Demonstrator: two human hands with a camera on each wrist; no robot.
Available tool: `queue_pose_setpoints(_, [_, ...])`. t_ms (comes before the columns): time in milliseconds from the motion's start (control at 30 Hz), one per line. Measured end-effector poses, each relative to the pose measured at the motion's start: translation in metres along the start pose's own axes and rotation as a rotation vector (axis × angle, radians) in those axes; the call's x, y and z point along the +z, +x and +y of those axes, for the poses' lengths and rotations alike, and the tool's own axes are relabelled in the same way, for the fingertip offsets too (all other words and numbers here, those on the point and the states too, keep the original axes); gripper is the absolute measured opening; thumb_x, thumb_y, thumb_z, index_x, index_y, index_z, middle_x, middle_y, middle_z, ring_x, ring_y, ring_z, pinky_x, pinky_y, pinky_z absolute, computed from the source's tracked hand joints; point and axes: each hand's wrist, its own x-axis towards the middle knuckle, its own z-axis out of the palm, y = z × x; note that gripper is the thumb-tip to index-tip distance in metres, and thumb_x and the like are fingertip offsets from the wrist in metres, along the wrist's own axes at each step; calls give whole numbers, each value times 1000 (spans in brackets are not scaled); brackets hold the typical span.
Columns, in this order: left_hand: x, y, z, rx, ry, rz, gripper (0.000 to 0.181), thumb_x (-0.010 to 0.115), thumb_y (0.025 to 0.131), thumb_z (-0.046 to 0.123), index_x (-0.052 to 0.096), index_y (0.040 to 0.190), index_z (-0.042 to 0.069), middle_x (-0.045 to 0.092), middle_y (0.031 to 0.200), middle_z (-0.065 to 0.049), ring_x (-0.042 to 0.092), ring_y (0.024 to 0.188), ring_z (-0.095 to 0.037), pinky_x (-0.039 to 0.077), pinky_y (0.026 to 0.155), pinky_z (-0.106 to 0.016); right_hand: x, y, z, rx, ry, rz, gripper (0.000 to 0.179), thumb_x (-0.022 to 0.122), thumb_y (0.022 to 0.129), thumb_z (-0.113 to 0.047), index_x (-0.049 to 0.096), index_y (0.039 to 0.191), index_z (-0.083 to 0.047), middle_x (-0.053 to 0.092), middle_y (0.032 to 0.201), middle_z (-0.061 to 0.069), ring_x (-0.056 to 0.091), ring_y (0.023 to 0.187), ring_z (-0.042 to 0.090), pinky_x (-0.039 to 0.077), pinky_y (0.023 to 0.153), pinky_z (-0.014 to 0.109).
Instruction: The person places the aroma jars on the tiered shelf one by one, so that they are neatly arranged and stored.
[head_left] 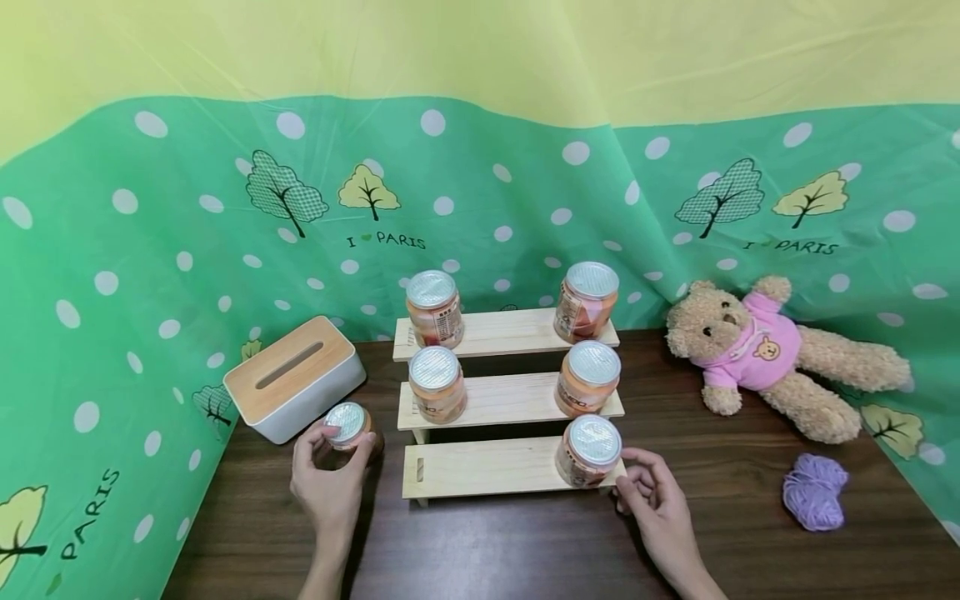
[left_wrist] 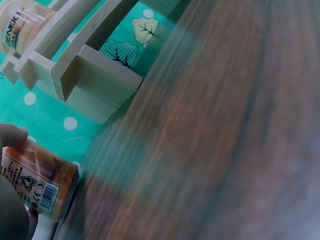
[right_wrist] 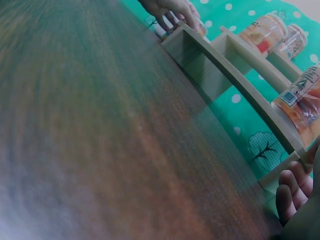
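Note:
My left hand [head_left: 333, 479] grips a canned fruit jar [head_left: 348, 425] with a silver lid, thumb and fingers on its two sides, left of a stepped wooden rack [head_left: 480, 467]. The left wrist view shows the jar's barcode label [left_wrist: 49, 196] close over the table. At the right end of the lowest step my right hand [head_left: 660, 504] holds the board's edge between thumb and fingers. One jar [head_left: 590, 452] stands on that step just beside it. The middle step carries a left jar [head_left: 438, 392] and a right jar [head_left: 587, 385]. Two more, one left [head_left: 435, 317] and one right [head_left: 587, 308], stand on the top step.
A white tissue box [head_left: 296, 379] with a wooden lid stands behind my left hand. To the right, a teddy bear [head_left: 757, 350] in a pink top lies by the cloth backdrop [head_left: 480, 183]. A purple yarn ball [head_left: 816, 492] lies on the dark wooden table [head_left: 495, 558].

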Motion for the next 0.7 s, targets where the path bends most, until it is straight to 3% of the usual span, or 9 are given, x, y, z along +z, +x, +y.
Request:
queue_pose_setpoints(200, [-4,-5,6,20,-13,-24,48,102,70,-6,71,107,-7,75,126,-7,67,110,-8,52,94,-20,0,0,0,1,-5,2,36,59,105,17,65,132,-6,66,83,10,61,65,13,53,57,25])
queue_pose_setpoints(467, [-12,-7,18,104,0,-32,50,102,66,-10,72,106,-5,75,129,-13,66,113,-7,52,92,-13,1,-1,0,6,-14,10,36,59,105,18,65,132,-5,66,83,10,61,66,12,54,58,24])
queue_pose_setpoints(700, [-20,-11,38,153,-37,-68,48,100,67,-13,71,105,-7,75,129,-12,69,119,-13,55,99,-16,1,-1,-1,11,-25,13,35,59,105,18,65,132,-5,67,83,10,62,66,12,54,58,24])
